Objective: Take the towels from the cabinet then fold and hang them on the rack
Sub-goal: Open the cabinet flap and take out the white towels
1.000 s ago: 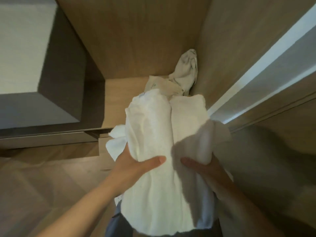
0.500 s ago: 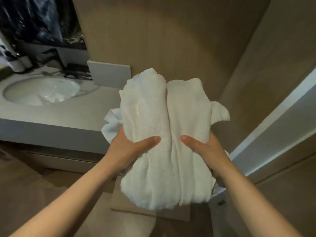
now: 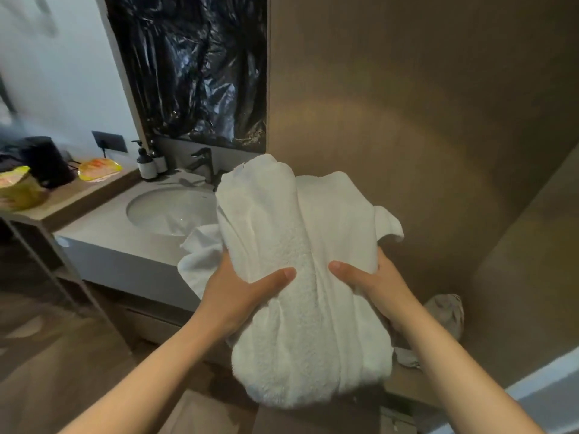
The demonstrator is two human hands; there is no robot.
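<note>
A bundle of white towels fills the middle of the view, held up in front of me. My left hand grips its left side with the thumb laid across the front. My right hand grips the right side the same way. The fingers of both hands are hidden behind the cloth. A greyish crumpled cloth lies low at the right on the wooden cabinet shelf, partly hidden by my right forearm. No rack is in view.
A grey vanity counter with a round sink and a dark tap stands at the left. Pump bottles, a black kettle and yellow packets sit behind it. A tall wooden panel rises ahead.
The towel bundle has come up and out of the cabinet in both hands. My view has swung up and left, so the sink and counter now show.
</note>
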